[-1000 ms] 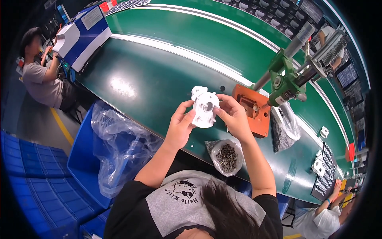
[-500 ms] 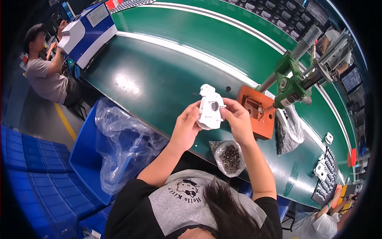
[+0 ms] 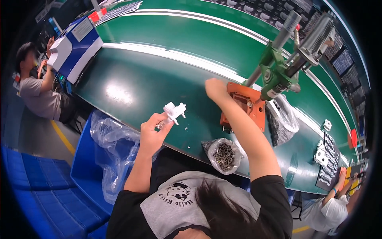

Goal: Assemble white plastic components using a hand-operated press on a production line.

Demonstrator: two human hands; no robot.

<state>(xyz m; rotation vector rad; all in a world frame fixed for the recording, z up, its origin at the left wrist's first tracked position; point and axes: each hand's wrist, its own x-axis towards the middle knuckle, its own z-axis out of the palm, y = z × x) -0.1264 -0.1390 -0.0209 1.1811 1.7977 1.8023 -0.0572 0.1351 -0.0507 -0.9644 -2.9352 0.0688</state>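
Note:
My left hand (image 3: 154, 129) is closed around the lower end of a white moulded plastic part (image 3: 174, 112), which has short posts and a raised round section. It is held tilted above the green table (image 3: 139, 107), near its front edge. My right hand (image 3: 216, 89) is stretched forward to the tabletop, just left of an orange metal fixture block (image 3: 254, 113). Its fingers curl downward like a fist, and whatever lies under them is hidden. The right forearm passes in front of the block's left side. A clear bag of metal screws (image 3: 223, 156) sits at the table edge between my arms.
A green hand press (image 3: 276, 75) stands over the orange block, with a plastic bag (image 3: 283, 121) beside it. Left are a blue bin with clear film (image 3: 115, 147) and a blue-white machine (image 3: 75, 47) with a person. White parts and a black tray (image 3: 329, 163) lie right, near another person.
My right hand has let go of the white part and moved forward to the table beside the orange block. My left hand has drawn the part leftward and turned it over sideways.

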